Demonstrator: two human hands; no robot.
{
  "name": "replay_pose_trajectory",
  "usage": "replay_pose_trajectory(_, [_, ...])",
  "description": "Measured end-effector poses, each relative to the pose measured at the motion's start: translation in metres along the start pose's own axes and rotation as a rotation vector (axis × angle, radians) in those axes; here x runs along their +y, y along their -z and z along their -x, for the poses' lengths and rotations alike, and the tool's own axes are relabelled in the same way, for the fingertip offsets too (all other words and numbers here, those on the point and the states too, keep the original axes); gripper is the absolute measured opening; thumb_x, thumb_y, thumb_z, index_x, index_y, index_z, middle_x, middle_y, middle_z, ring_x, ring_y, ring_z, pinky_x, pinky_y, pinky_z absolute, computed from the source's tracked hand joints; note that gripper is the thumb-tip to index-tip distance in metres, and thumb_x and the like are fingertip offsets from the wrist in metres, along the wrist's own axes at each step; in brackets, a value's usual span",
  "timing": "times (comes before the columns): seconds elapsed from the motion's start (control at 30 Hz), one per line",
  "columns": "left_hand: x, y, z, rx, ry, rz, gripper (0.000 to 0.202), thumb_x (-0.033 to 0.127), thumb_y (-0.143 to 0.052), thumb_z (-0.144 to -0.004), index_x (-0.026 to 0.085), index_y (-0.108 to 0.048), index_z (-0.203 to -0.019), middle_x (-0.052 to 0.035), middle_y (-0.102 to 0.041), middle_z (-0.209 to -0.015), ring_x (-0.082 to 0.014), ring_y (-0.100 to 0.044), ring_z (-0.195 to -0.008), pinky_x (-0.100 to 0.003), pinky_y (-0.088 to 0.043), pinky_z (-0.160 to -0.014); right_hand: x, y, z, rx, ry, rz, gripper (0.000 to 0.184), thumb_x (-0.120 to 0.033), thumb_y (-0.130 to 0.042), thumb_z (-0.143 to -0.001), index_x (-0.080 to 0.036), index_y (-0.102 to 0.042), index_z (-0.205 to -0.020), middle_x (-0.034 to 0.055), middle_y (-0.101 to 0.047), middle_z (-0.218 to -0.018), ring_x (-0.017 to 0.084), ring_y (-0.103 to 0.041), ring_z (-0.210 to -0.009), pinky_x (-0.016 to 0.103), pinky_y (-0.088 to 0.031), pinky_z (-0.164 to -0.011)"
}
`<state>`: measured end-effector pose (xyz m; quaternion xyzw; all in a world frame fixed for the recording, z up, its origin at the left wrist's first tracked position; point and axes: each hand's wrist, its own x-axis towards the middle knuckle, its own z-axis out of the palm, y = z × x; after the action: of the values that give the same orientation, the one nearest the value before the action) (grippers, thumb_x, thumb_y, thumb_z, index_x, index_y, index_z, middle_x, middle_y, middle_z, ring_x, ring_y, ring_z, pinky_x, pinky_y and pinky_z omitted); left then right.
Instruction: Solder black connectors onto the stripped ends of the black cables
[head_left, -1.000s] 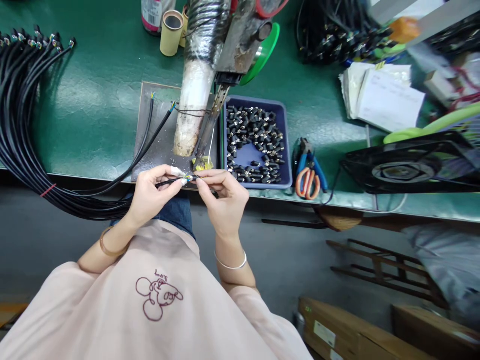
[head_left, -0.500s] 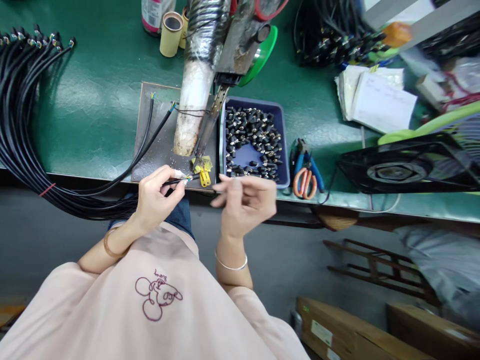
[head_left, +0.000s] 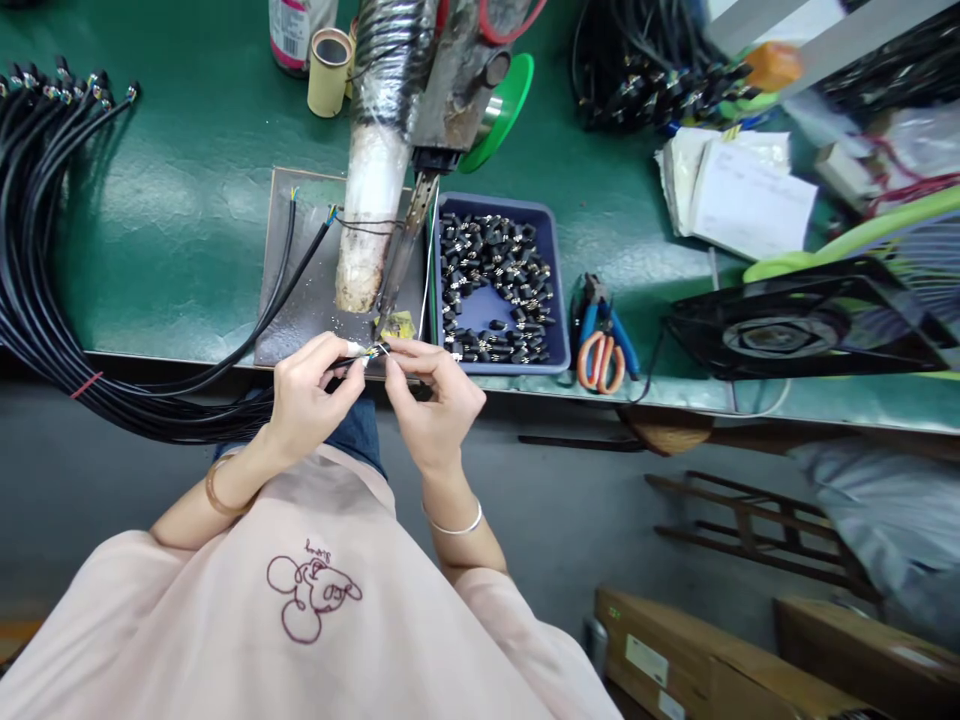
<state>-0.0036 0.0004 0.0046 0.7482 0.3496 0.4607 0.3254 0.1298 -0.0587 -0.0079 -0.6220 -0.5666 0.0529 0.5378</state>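
Note:
My left hand (head_left: 311, 390) pinches the end of a black cable (head_left: 341, 365), where thin coloured wires (head_left: 371, 353) stick out. My right hand (head_left: 439, 400) is closed at the fingertips, close against those wires. A thin pale strand of solder wire (head_left: 428, 270) runs down to it from near the green spool (head_left: 510, 115). The soldering iron (head_left: 405, 245) hangs tip down just beyond both hands. Under the tip lies a yellow piece (head_left: 401, 324), partly covered by my right fingers. What sits on the wire ends is hidden.
A blue tray (head_left: 562, 300) of small black connectors (head_left: 499, 250) stands right of the dark work plate (head_left: 300, 290). Pliers (head_left: 604, 345) and a black fan (head_left: 787, 330) lie farther right. Bundled black cables (head_left: 37, 250) curve along the left. A foil-wrapped tube (head_left: 379, 150) hangs beside the iron.
My right hand has moved left from in front of the tray to the wire ends, and its fingers have closed. My left hand stays in place, holding the cable.

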Motion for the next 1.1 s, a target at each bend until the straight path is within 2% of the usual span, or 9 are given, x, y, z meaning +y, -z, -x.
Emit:
replay_pose_trajectory(0.17, [-0.002, 0.002, -0.004, -0.050, -0.016, -0.004, 0.017, 0.006, -0.061, -0.087, 0.017, -0.058, -0.075, 0.0047, -0.051, -0.064, -0.0077, -0.046, -0.055, -0.021, -0.037, -0.054, 0.005, -0.002, -0.004, 0.016, 0.119, 0.042, 0.013, -0.011, -0.064, -0.088, -0.022, -0.061, -0.083, 0.0037, -0.079, -0.098, 0.017, -0.077, -0.091, 0.031, -0.064, -0.079])
replay_pose_trajectory(0.27, [-0.004, 0.000, -0.004, -0.043, 0.013, 0.017, 0.016, 0.006, -0.060, -0.086, 0.017, -0.059, -0.074, 0.0046, -0.051, -0.064, -0.0077, -0.045, -0.055, -0.020, -0.038, -0.053, 0.007, -0.002, -0.006, 0.007, 0.101, 0.020, 0.012, -0.012, -0.064, -0.088, -0.022, -0.061, -0.082, 0.0041, -0.079, -0.101, 0.017, -0.077, -0.090, 0.031, -0.064, -0.079])
replay_pose_trajectory(0.4, [-0.005, -0.003, -0.002, -0.001, 0.081, 0.084, 0.012, 0.008, -0.061, -0.085, 0.016, -0.061, -0.076, 0.0025, -0.059, -0.070, -0.0071, -0.053, -0.059, -0.016, -0.042, -0.053, 0.006, -0.002, -0.007, -0.022, 0.067, -0.018, 0.013, -0.012, -0.064, -0.088, -0.021, -0.061, -0.081, 0.0039, -0.079, -0.100, 0.016, -0.077, -0.089, 0.030, -0.065, -0.078])
replay_pose_trajectory(0.5, [-0.004, -0.004, -0.001, -0.020, 0.130, 0.115, 0.010, 0.009, -0.061, -0.085, 0.015, -0.062, -0.076, 0.0017, -0.062, -0.073, -0.0074, -0.057, -0.063, -0.014, -0.046, -0.055, 0.005, -0.001, -0.008, -0.028, 0.070, -0.034, 0.013, -0.011, -0.065, -0.088, -0.021, -0.061, -0.081, 0.0043, -0.079, -0.100, 0.016, -0.077, -0.089, 0.030, -0.065, -0.078])
replay_pose_trajectory(0.6, [-0.003, -0.003, -0.003, -0.033, 0.152, 0.114, 0.009, 0.009, -0.062, -0.084, 0.015, -0.063, -0.077, 0.0015, -0.063, -0.074, -0.0066, -0.056, -0.062, -0.012, -0.045, -0.053, 0.006, -0.001, -0.009, -0.021, 0.079, -0.042, 0.012, -0.012, -0.065, -0.088, -0.022, -0.061, -0.082, 0.0049, -0.078, -0.103, 0.017, -0.076, -0.091, 0.032, -0.066, -0.078])
replay_pose_trajectory(0.73, [-0.004, -0.003, -0.005, -0.024, 0.156, 0.112, 0.008, 0.007, -0.063, -0.083, 0.014, -0.064, -0.079, 0.0019, -0.064, -0.074, -0.0046, -0.053, -0.058, -0.012, -0.039, -0.049, 0.008, -0.001, -0.011, -0.013, 0.112, -0.012, 0.013, -0.012, -0.065, -0.088, -0.022, -0.061, -0.081, 0.0044, -0.078, -0.102, 0.017, -0.076, -0.093, 0.033, -0.066, -0.079])
replay_pose_trajectory(0.93, [-0.005, -0.004, -0.007, -0.017, 0.150, 0.117, 0.009, 0.007, -0.064, -0.083, 0.014, -0.064, -0.078, 0.0021, -0.064, -0.073, -0.0047, -0.052, -0.055, -0.015, -0.037, -0.049, 0.008, -0.001, -0.013, -0.024, 0.145, 0.038, 0.013, -0.013, -0.064, -0.089, -0.022, -0.061, -0.080, 0.0044, -0.078, -0.099, 0.018, -0.076, -0.092, 0.034, -0.066, -0.078])
replay_pose_trajectory(1.1, [-0.006, -0.005, -0.007, 0.009, 0.085, 0.124, 0.009, 0.007, -0.065, -0.085, 0.014, -0.065, -0.079, 0.0025, -0.062, -0.071, -0.0051, -0.052, -0.057, -0.017, -0.036, -0.051, 0.006, 0.000, -0.015, -0.018, 0.173, 0.066, 0.012, -0.013, -0.066, -0.088, -0.022, -0.063, -0.081, 0.0046, -0.078, -0.101, 0.018, -0.076, -0.093, 0.034, -0.066, -0.079])
